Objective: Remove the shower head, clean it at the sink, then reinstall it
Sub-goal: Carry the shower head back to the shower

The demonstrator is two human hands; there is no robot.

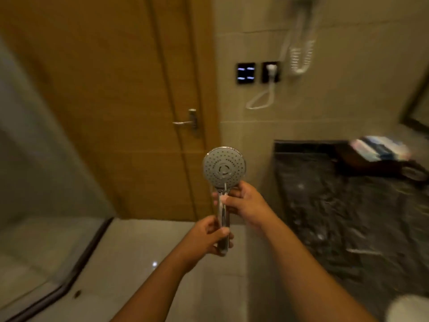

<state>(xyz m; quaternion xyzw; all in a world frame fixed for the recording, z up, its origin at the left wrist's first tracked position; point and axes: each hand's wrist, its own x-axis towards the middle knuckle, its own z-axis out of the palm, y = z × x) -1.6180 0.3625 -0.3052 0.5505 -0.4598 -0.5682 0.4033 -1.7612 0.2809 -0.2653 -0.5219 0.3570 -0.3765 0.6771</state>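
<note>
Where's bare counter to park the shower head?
Free for the chrome round shower head: the dark veined marble countertop, its near and middle stretch, from the beige tiled wall on its left to the dark tray at the back. Crowded: the far right corner, where that tray carries white-and-blue packets. Near-right white shape: too blurred to tell.

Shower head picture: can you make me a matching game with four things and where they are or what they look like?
Things:
1. shower head
2. door handle
3. white coiled cord
4. counter

Places or looks:
A. hangs on the tiled wall
B. held by the left hand and the right hand
C. dark and speckled, at the right
D. on the wooden door

Pairs: 1-B, 2-D, 3-A, 4-C
</note>
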